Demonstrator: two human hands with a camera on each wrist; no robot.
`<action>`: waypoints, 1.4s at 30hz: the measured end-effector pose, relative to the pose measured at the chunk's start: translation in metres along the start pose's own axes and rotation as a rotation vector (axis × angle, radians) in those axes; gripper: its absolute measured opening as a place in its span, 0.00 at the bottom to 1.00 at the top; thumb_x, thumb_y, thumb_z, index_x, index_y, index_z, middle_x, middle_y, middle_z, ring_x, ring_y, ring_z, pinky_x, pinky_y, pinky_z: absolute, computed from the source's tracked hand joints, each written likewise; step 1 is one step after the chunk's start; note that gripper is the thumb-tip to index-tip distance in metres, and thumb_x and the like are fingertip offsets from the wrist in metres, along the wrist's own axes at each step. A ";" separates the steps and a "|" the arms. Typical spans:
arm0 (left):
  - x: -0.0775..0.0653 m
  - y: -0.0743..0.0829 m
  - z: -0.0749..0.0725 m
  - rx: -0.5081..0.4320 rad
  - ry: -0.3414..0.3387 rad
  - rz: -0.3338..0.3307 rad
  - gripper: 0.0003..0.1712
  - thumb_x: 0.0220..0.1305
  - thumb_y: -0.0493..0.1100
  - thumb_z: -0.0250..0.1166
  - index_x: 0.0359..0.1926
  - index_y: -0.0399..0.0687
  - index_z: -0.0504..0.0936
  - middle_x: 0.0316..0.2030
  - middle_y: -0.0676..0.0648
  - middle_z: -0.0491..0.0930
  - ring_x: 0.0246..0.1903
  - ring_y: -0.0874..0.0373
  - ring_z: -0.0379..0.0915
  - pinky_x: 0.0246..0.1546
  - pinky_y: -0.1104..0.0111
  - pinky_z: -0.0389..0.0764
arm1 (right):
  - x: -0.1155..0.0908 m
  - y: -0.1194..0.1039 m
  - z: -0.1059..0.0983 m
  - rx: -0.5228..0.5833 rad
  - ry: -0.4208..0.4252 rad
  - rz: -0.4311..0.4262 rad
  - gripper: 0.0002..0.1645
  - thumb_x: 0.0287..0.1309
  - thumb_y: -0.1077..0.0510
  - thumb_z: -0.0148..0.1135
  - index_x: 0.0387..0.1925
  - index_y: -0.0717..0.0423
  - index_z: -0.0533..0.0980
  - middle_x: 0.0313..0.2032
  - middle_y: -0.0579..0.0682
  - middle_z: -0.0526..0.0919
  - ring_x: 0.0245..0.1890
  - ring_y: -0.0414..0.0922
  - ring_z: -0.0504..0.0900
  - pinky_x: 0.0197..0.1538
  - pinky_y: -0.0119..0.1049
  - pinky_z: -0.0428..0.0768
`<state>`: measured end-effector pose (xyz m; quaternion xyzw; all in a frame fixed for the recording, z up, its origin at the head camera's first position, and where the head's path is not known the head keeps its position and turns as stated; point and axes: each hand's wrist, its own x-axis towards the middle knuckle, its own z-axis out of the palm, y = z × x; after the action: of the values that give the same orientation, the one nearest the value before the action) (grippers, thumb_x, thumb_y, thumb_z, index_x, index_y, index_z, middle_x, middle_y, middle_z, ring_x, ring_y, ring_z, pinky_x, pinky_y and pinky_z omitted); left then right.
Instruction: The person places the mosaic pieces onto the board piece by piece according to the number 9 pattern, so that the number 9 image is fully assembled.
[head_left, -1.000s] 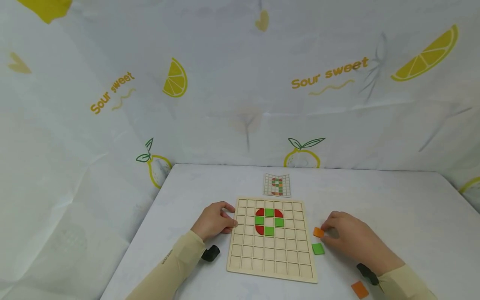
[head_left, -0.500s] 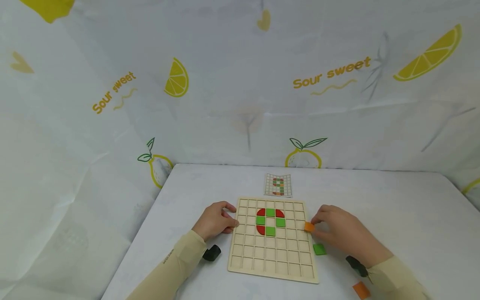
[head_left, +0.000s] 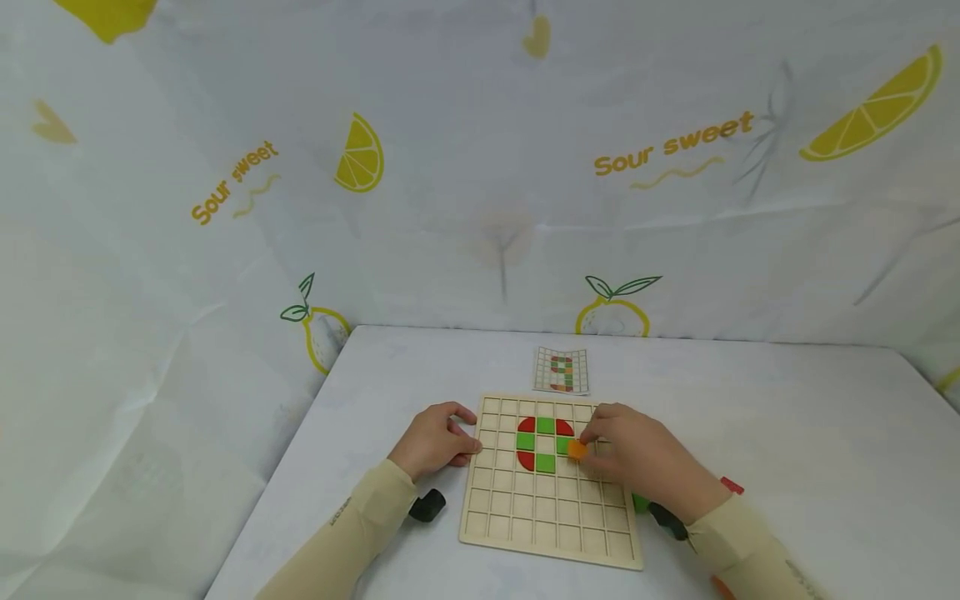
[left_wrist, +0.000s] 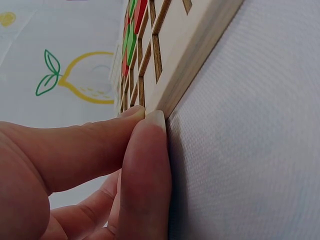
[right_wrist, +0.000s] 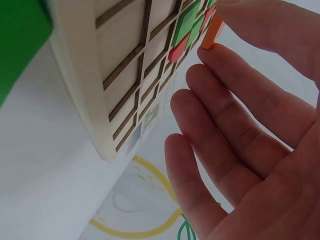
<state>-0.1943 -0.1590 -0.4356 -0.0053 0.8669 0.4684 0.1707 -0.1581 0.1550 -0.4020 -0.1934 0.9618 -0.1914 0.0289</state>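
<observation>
A square wooden grid board (head_left: pixel 522 527) lies on the white table, with red rounded pieces (head_left: pixel 527 460) and green square tiles (head_left: pixel 545 463) set in its cells as a ring. My right hand (head_left: pixel 651 457) is over the board's right part, pinching an orange square tile (head_left: pixel 577 450) between thumb and index fingertip. That tile overlaps the ring's right-hand green tile in the head view; its other fingers stretch out loosely in the right wrist view. At the board's left edge, my left hand (head_left: pixel 433 440) pinches the rim (left_wrist: pixel 175 82) with thumb and finger.
A small pattern card (head_left: pixel 561 372) lies behind the board, printed with a coloured figure on a grid. Right of the board are a green tile (head_left: pixel 641 504), a red piece (head_left: pixel 731 485) and another orange tile (head_left: pixel 722 588), partly hidden by the right arm.
The right hand has carried the orange tile leftward from the table beside the board to over the ring's right side. A red piece now shows past the right wrist. The left hand keeps its place.
</observation>
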 end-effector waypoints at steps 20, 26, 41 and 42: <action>0.001 -0.001 0.001 -0.004 0.000 0.002 0.23 0.64 0.40 0.79 0.57 0.44 0.83 0.34 0.45 0.85 0.26 0.59 0.85 0.33 0.69 0.89 | 0.002 -0.009 0.017 -0.092 0.002 -0.050 0.06 0.57 0.54 0.82 0.35 0.47 0.91 0.36 0.35 0.82 0.39 0.35 0.79 0.46 0.37 0.86; 0.001 0.000 0.000 -0.003 -0.002 0.004 0.23 0.64 0.39 0.79 0.57 0.44 0.83 0.34 0.45 0.85 0.26 0.60 0.85 0.33 0.69 0.89 | 0.002 -0.009 0.018 -0.090 -0.003 -0.045 0.06 0.56 0.54 0.82 0.36 0.47 0.90 0.36 0.35 0.82 0.39 0.35 0.79 0.46 0.38 0.86; 0.001 -0.001 0.000 -0.002 -0.001 0.007 0.23 0.64 0.40 0.79 0.57 0.44 0.83 0.34 0.45 0.85 0.26 0.60 0.85 0.33 0.69 0.88 | 0.002 -0.008 0.020 -0.101 0.013 -0.064 0.06 0.56 0.55 0.82 0.35 0.46 0.90 0.35 0.35 0.81 0.39 0.36 0.79 0.45 0.38 0.85; 0.001 -0.001 0.000 -0.002 -0.001 0.007 0.23 0.64 0.40 0.79 0.57 0.44 0.83 0.34 0.45 0.85 0.26 0.60 0.85 0.33 0.69 0.88 | 0.002 -0.008 0.020 -0.100 0.013 -0.063 0.06 0.56 0.55 0.82 0.35 0.46 0.90 0.35 0.35 0.81 0.39 0.36 0.79 0.45 0.38 0.85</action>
<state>-0.1951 -0.1592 -0.4366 -0.0022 0.8664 0.4697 0.1693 -0.1548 0.1405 -0.4175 -0.2236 0.9638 -0.1451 0.0066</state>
